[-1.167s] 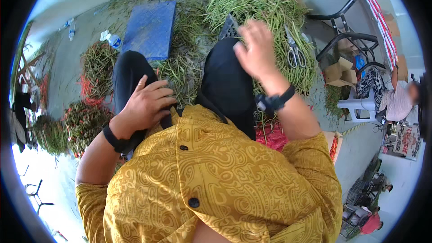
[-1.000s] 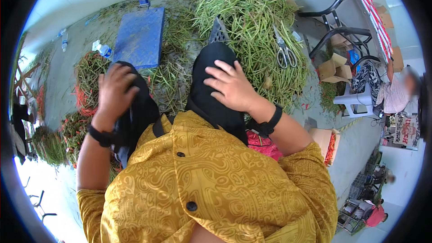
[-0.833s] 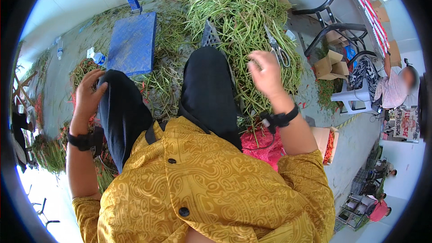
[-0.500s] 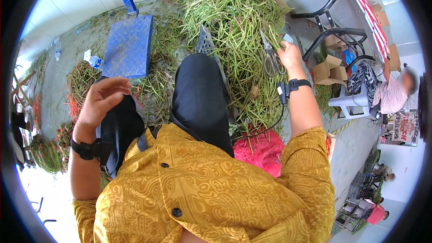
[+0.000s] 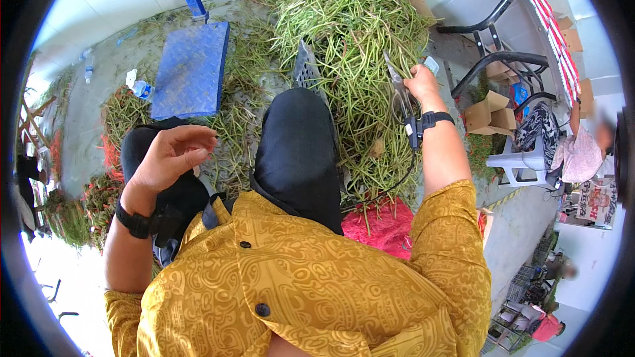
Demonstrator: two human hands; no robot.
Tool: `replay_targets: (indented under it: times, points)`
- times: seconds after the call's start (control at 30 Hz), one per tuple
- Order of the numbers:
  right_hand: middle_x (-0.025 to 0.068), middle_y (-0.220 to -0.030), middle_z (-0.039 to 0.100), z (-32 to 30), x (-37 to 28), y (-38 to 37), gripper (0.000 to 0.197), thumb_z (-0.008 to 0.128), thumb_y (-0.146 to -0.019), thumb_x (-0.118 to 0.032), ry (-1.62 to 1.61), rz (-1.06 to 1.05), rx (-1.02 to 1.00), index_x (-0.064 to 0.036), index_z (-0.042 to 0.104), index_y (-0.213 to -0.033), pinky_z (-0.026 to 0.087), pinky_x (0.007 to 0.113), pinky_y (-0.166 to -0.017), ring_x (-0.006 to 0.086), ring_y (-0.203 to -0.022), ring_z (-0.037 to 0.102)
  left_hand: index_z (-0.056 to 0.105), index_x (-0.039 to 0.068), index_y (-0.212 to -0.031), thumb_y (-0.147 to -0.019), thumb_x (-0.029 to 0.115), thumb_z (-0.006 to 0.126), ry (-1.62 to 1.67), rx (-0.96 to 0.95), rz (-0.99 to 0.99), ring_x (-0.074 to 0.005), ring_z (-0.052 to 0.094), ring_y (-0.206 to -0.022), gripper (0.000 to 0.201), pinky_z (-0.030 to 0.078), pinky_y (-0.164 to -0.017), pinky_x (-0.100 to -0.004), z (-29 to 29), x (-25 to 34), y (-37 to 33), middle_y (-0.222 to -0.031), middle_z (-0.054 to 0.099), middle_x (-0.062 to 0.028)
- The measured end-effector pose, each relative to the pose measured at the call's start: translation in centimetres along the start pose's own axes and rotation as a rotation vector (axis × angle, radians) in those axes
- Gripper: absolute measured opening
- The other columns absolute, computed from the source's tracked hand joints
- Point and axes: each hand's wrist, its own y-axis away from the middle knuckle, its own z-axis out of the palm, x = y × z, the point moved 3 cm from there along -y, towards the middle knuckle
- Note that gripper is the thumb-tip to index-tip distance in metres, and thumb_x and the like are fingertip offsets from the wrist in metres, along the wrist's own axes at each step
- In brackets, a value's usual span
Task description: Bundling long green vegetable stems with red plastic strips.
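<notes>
My right hand (image 5: 422,87) is at the right edge of a tall heap of long, thin green stems (image 5: 357,26). Its fingers are closed at a pair of metal scissors (image 5: 397,89), which is tilted with its blades pointing away from me; the hand partly covers the handles. Over my left knee, my left hand (image 5: 173,155) is raised, its fingers loosely curved and the thumb apart, holding nothing. A perforated metal plate (image 5: 305,66) stands at the heap's left side, beside my right knee.
A blue metal platform (image 5: 188,69) with a post lies ahead left, a plastic bottle (image 5: 141,89) beside it. A red sack (image 5: 380,225) is by my right thigh. Farther right are a cardboard box (image 5: 488,114), a black-framed table (image 5: 499,59) and a person near a grey stool (image 5: 519,158).
My right hand has moved left onto the scissors, and the scissors have turned. My left hand has shifted right and slightly down. The view has shifted a little.
</notes>
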Motion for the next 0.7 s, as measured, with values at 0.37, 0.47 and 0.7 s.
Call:
replay_targets:
  times: [0.37, 0.47, 0.7]
  points:
    - [0.02, -0.087, 0.063, 0.4, 1.4, -0.3, 0.028, 0.067, -0.072, -0.019, -0.178, 0.004, -0.095, 0.0012, 0.061, -0.091, 0.045, 0.037, -0.077, 0.0331, -0.085, 0.061, 0.055, -0.003, -0.111, -0.075, 0.013, 0.065, 0.149, 0.144, -0.04, -0.0177, 0.059, -0.09, 0.041, 0.045, -0.084, -0.0301, -4.2, -0.3, 5.5, -0.097, 0.062, -0.0098]
    - [0.0209, -0.092, 0.062, 0.3, 1.7, -0.3, 0.032, 0.065, -0.075, -0.02, -0.172, -0.018, -0.075, 0.002, 0.058, -0.099, 0.045, 0.036, -0.079, 0.0334, -0.089, 0.059, 0.055, -0.003, -0.11, -0.072, 0.019, 0.069, 0.183, 0.122, -0.029, -0.0188, 0.06, -0.088, 0.046, 0.047, -0.082, -0.0302, -5.6, -0.5, 8.8, -0.096, 0.062, -0.0106]
    - [0.0154, -0.089, 0.064, 2.5, 6.3, -2.6, 0.028, 0.062, -0.079, -0.015, -0.422, -0.034, -0.036, 0.0013, 0.057, -0.101, 0.047, 0.034, -0.071, 0.0247, -0.081, 0.062, 0.054, -0.002, -0.109, -0.064, 0.039, 0.077, 0.086, 0.262, -0.141, -0.0204, 0.061, -0.086, 0.065, 0.049, -0.076, -0.0298, -7.8, 0.0, 16.3, -0.095, 0.061, -0.0114]
